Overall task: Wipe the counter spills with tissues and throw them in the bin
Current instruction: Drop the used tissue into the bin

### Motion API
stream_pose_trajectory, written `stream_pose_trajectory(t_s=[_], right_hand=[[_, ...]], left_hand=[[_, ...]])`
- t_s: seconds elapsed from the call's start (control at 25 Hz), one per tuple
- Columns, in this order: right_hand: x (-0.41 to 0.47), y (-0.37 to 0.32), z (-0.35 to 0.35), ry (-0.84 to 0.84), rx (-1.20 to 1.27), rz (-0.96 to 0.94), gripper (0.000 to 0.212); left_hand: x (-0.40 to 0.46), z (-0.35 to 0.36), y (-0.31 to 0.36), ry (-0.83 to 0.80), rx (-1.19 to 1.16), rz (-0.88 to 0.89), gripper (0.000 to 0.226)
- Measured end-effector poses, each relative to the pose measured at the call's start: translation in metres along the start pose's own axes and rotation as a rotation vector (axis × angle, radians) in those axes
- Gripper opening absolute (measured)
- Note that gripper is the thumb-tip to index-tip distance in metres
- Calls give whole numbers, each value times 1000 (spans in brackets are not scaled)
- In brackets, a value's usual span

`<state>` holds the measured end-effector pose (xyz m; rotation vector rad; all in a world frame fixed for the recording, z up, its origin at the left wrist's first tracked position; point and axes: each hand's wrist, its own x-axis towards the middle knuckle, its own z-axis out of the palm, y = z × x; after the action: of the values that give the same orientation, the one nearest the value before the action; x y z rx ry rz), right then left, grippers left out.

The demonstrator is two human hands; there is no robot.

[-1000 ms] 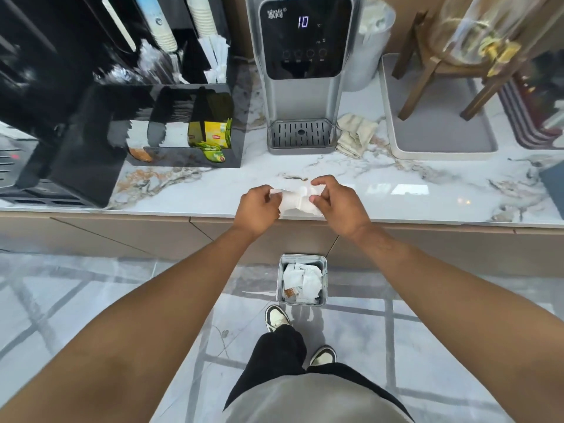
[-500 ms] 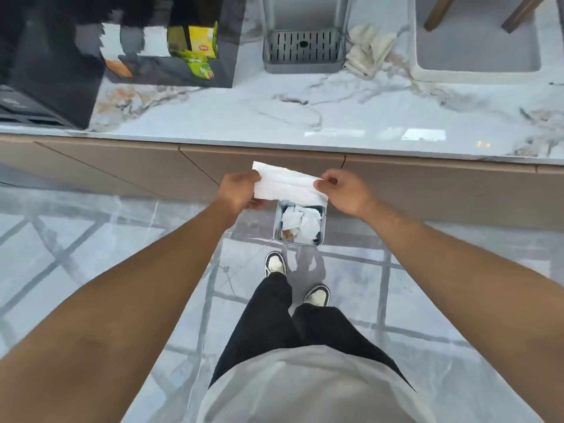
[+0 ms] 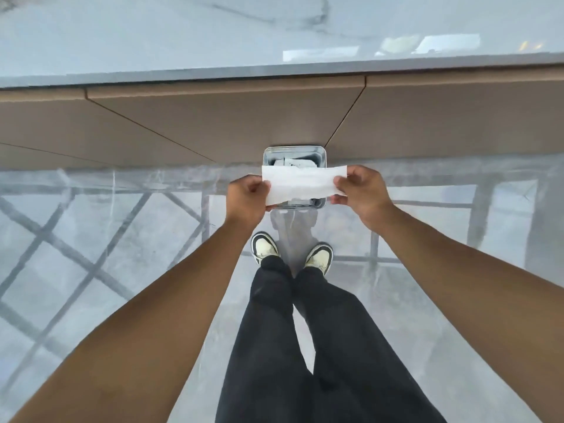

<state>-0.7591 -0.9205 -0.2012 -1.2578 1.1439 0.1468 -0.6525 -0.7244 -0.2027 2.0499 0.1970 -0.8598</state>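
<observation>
I see my left hand (image 3: 247,196) and right hand (image 3: 360,190) with fingers pinched shut on either end of a white tissue (image 3: 300,185), stretched flat directly above the open metal bin (image 3: 324,154) of crumpled tissues, which stands on the floor against the table (image 3: 183,35) front, ahead of my shoes.
</observation>
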Motion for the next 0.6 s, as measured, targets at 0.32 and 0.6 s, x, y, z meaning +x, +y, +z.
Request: stream_pose_trajectory(t_s=[0.32, 0.6], right_hand=[[85, 71, 11, 2, -1, 56, 29], [139, 120, 37, 165, -195, 78, 23]], left_hand=[[75, 40, -68, 47, -54, -27, 14], [121, 56, -124, 36, -70, -145, 24]])
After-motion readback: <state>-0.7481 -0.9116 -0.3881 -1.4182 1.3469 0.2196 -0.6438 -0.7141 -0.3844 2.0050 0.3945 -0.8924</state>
